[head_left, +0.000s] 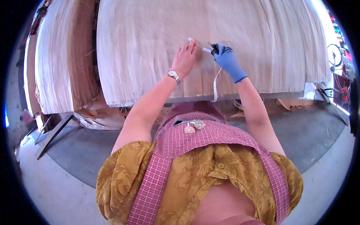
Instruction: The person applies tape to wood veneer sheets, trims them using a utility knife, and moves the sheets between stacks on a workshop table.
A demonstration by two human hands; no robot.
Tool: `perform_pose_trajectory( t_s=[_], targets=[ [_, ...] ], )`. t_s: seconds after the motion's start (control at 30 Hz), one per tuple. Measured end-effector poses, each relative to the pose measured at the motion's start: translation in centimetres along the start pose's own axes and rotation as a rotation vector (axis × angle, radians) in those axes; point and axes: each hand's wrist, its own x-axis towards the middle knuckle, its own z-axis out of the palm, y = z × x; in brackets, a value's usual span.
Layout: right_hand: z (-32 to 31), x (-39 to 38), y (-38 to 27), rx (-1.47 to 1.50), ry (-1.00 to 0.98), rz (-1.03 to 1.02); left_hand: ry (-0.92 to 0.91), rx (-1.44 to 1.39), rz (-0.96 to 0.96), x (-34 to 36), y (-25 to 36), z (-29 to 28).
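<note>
A broad stack of pale wood veneer sheets (150,22) lies in front of me. My left hand (184,58), bare and with a wristwatch, rests on the top sheet. Its fingers are pressed together on a small piece of white tape (190,39) that peeks out past the fingertips. To its right, my right hand (225,60) wears a blue glove with dark fingertips. It is closed on a strip of white tape (215,84), whose short end sticks out leftward while the long tail hangs over the stack's near edge. A thin dark tip beside the fingers is too small to make out.
Narrower veneer stacks (56,56) stand at the left, split from mine by a dark gap. Torn brown sheets (99,114) stick out below. A slanted wooden bar (54,137) juts out at lower left. A bicycle wheel (334,55) is at far right.
</note>
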Motion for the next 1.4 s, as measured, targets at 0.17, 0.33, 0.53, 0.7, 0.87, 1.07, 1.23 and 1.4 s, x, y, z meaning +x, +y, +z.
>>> perform_pose_trajectory(
  t_s=[0.17,0.33,0.53,0.7,0.87,1.07,1.23,1.4],
  targets=[
    [-3.6,-5.9,-2.2,0.561,-0.502,0.315,-0.005,-0.122,-0.07,-0.4,-1.4,0.0],
    [-0.9,-11.2,-1.7,0.711,-0.533,0.387,0.152,-0.282,-0.175,-2.6,0.5,-1.9],
    [1.2,-11.9,-1.9,0.64,-0.51,0.425,0.025,-0.231,-0.01,-12.7,9.2,-2.4],
    [2.5,-12.2,-0.4,0.274,-0.385,0.143,-0.094,0.012,-0.013,-13.0,10.8,-0.5],
    [0.3,-11.0,-1.0,-0.334,-0.284,0.0,-0.095,0.029,-0.062,-13.6,10.7,0.5],
    [3.2,-8.8,-2.4,0.469,-0.402,-0.027,0.008,-0.448,-0.18,-15.3,8.4,-1.1],
    [7.4,-8.3,-7.5,0.242,-0.461,-0.009,0.15,-0.377,-0.485,-17.3,7.6,-1.6],
    [7.6,-9.2,-6.7,-0.125,-0.305,-0.032,0.012,-0.146,-0.403,-16.9,8.8,-1.1]
  ],
)
